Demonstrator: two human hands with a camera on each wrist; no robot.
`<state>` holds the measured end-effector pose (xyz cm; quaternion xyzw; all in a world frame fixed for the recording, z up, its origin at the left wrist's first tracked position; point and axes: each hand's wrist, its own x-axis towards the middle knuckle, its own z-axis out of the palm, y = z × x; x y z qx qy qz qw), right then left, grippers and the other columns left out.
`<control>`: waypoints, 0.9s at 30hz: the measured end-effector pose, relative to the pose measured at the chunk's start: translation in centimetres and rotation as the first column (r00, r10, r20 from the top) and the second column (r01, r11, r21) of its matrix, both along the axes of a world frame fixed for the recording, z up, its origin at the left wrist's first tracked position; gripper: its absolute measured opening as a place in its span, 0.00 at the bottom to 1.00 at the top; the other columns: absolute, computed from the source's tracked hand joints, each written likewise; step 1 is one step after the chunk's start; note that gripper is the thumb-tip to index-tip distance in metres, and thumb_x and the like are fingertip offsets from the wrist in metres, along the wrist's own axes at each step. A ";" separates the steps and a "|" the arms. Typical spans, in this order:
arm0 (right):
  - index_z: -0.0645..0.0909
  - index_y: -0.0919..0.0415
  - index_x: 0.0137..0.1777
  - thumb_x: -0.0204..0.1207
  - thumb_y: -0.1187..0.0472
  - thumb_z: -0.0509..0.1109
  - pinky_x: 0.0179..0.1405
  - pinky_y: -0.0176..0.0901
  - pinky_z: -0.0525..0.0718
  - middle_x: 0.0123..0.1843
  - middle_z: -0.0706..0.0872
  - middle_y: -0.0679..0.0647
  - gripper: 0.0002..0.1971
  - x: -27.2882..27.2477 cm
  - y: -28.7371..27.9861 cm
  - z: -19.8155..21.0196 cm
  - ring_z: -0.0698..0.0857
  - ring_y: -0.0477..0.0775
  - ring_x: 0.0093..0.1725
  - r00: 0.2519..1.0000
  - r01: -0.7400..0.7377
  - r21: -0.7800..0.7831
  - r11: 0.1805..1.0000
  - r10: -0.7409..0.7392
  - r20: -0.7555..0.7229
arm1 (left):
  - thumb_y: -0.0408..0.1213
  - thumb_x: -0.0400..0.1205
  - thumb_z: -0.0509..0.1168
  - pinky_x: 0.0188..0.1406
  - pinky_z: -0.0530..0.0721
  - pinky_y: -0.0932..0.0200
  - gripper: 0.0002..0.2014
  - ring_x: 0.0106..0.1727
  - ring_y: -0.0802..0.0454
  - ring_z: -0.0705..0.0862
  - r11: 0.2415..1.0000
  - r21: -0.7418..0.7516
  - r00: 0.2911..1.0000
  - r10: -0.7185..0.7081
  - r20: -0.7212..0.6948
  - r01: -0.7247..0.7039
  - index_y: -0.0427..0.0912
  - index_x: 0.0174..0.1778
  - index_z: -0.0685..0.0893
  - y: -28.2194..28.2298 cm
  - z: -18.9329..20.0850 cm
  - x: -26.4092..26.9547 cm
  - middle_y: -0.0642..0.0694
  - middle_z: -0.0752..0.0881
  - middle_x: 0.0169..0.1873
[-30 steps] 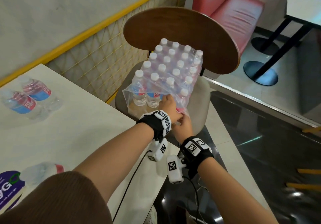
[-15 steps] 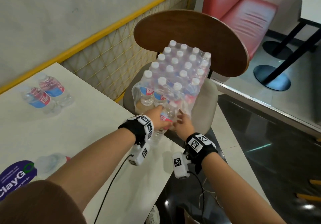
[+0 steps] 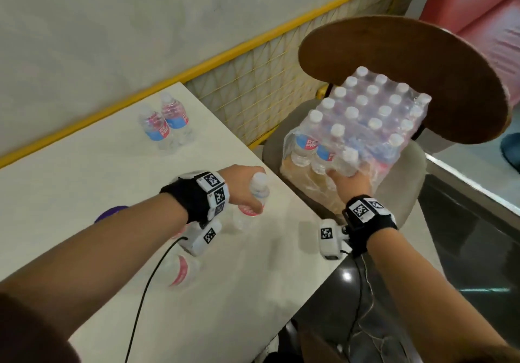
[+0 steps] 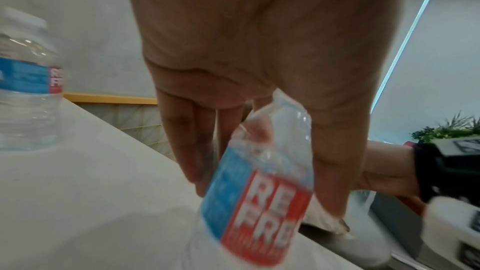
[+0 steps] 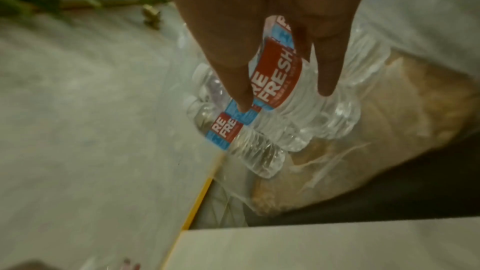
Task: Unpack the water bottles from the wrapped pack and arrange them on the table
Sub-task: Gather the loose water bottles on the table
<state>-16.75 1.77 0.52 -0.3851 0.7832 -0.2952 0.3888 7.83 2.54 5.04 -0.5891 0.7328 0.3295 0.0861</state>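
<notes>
Clear plastic bottle (image 3: 254, 193) hanging cap-up and slightly tilted just above the table (image 3: 98, 171), left hand (image 3: 242, 186) fingers (image 4: 182, 151) clamping its shoulder, while right hand (image 3: 347, 184) fingers (image 5: 233, 73) are curling round another bottle (image 5: 283, 77) inside the wrapped pack (image 3: 365, 126) on the chair (image 3: 422, 81).

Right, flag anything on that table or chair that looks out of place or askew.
One clear plastic water bottle lies on its side on the white table, partly under the left forearm, while the two by the wall stand upright. The plastic-wrapped bottle pack on the chair is torn open at its near end.
</notes>
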 end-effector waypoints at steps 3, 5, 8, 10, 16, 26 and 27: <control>0.74 0.62 0.68 0.69 0.57 0.78 0.60 0.48 0.79 0.59 0.83 0.55 0.28 0.7 1.9 -1.4 0.82 0.58 0.58 0.999 -0.038 -0.213 0.976 0.033 -0.026 | 0.42 0.64 0.79 0.38 0.77 0.57 0.27 0.47 0.47 0.79 0.999 0.030 0.997 -0.040 0.064 0.038 0.48 0.56 0.76 0.4 0.0 1.4 0.50 0.80 0.46; 0.72 0.58 0.68 0.67 0.61 0.80 0.61 0.50 0.81 0.58 0.83 0.53 0.30 1.0 3.4 -1.9 0.83 0.56 0.57 0.995 -0.100 -0.291 0.952 0.105 0.001 | 0.41 0.65 0.79 0.36 0.74 0.59 0.26 0.47 0.48 0.78 0.998 0.024 0.995 -0.056 0.077 0.054 0.47 0.57 0.76 0.4 0.2 1.5 0.52 0.78 0.44; 0.73 0.57 0.66 0.65 0.63 0.81 0.58 0.49 0.83 0.55 0.84 0.51 0.30 3.9 6.1 -2.6 0.84 0.54 0.55 0.915 -0.389 -0.253 0.886 0.404 0.008 | 0.44 0.71 0.76 0.53 0.79 0.56 0.25 0.56 0.48 0.79 0.995 0.059 0.992 -0.085 0.089 0.080 0.51 0.64 0.78 1.0 1.0 3.1 0.51 0.79 0.53; 0.72 0.52 0.68 0.64 0.58 0.82 0.58 0.48 0.83 0.57 0.84 0.50 0.33 5.6 7.7 -2.6 0.83 0.53 0.56 0.828 -0.558 -0.153 0.816 0.559 -0.035 | 0.43 0.74 0.74 0.62 0.79 0.53 0.24 0.61 0.46 0.80 0.988 0.091 0.985 -0.133 0.109 0.124 0.53 0.67 0.80 0.9 1.3 3.5 0.48 0.80 0.61; 0.69 0.48 0.71 0.65 0.55 0.81 0.59 0.44 0.81 0.61 0.84 0.51 0.35 13.0 11.8 -1.4 0.83 0.55 0.59 0.536 -0.844 -0.008 0.536 0.844 -0.020 | 0.39 0.76 0.73 0.58 0.75 0.59 0.28 0.65 0.46 0.79 0.949 0.198 0.921 -0.292 0.256 0.246 0.52 0.73 0.77 2.8 2.2 6.0 0.45 0.79 0.64; 0.54 0.48 0.79 0.58 0.54 0.85 0.77 0.51 0.67 0.77 0.66 0.49 0.54 16.7 13.2 -2.0 0.65 0.50 0.77 0.505 -0.855 -0.065 0.514 0.856 0.113 | 0.50 0.74 0.73 0.79 0.58 0.59 0.32 0.82 0.58 0.56 0.883 -0.294 0.874 0.219 -0.433 -0.367 0.60 0.74 0.71 11.0 4.1 14.4 0.55 0.61 0.80; 0.53 0.49 0.79 0.59 0.57 0.86 0.77 0.52 0.67 0.76 0.65 0.49 0.55 16.5 13.2 -2.2 0.63 0.51 0.78 0.525 -0.837 -0.069 0.543 0.832 0.180 | 0.47 0.75 0.73 0.77 0.59 0.60 0.31 0.81 0.60 0.58 0.832 -0.260 0.793 0.301 -0.530 -0.490 0.59 0.74 0.70 12.0 3.0 15.2 0.55 0.62 0.80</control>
